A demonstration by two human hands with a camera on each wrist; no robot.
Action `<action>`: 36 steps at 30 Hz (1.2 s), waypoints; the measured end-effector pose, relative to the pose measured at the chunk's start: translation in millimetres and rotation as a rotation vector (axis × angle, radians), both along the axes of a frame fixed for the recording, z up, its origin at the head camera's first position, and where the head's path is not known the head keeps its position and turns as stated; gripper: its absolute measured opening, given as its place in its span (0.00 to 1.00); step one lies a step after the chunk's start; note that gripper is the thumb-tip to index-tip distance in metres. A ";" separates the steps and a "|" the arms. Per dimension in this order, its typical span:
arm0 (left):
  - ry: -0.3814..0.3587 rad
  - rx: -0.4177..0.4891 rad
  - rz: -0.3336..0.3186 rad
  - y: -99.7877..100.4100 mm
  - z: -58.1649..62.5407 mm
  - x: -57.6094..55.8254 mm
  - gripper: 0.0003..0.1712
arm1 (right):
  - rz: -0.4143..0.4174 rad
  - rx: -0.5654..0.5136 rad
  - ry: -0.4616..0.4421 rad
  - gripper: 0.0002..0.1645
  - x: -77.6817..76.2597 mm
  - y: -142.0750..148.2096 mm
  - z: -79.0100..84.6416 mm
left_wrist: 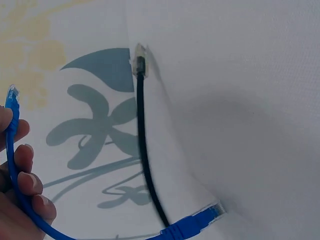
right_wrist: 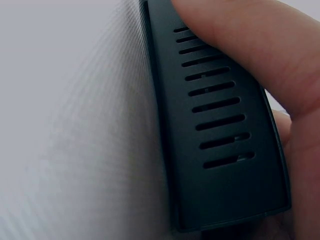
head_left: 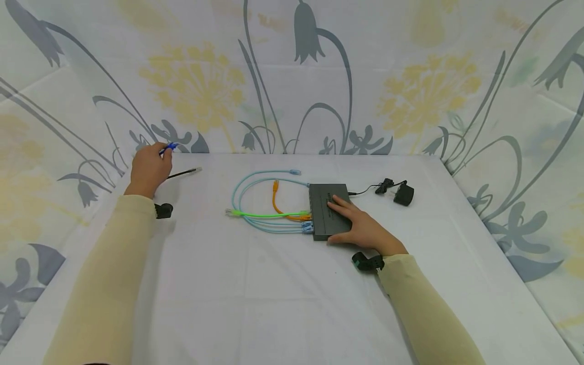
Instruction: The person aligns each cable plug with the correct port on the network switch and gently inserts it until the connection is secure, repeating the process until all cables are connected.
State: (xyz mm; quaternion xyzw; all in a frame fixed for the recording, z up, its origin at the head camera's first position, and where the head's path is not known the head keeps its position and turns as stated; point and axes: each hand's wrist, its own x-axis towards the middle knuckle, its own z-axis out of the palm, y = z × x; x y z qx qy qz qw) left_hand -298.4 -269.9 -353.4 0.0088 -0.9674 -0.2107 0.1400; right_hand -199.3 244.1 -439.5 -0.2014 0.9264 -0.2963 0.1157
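My left hand (head_left: 148,170) pinches a short blue network cable (head_left: 169,147) close to one plug, at the far left of the table. In the left wrist view the blue cable (left_wrist: 22,197) bends along the fingers, and a second blue plug (left_wrist: 192,225) shows lower down. Beside that hand is a black network cable (left_wrist: 142,125) with a clear plug at its end. Toward the table's middle, my right hand (head_left: 362,228) rests on a dark network switch (head_left: 321,203), fingers spread over its top. The thumb lies against its slotted near side (right_wrist: 217,120).
Light blue cables (head_left: 269,178), an orange cable (head_left: 276,195) and a green cable (head_left: 269,215) extend from the switch's left side. On its right, a thin cord leads to a black power adapter (head_left: 404,194). A flowered cloth (head_left: 283,76) hangs behind the white table (head_left: 255,304).
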 end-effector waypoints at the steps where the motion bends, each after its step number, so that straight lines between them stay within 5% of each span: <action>1: -0.012 0.005 -0.002 0.6 1.6 0.7 0.28 | 0.000 0.001 -0.001 0.61 -0.1 -0.1 0.2; 19: -0.034 0.068 -0.108 30.6 14.7 3.2 0.25 | 0.003 -0.016 0.002 0.61 2.3 -0.4 1.5; 36: 0.006 0.056 -0.165 61.8 8.3 -2.4 0.20 | 0.001 -0.006 0.004 0.61 -0.3 0.8 -0.4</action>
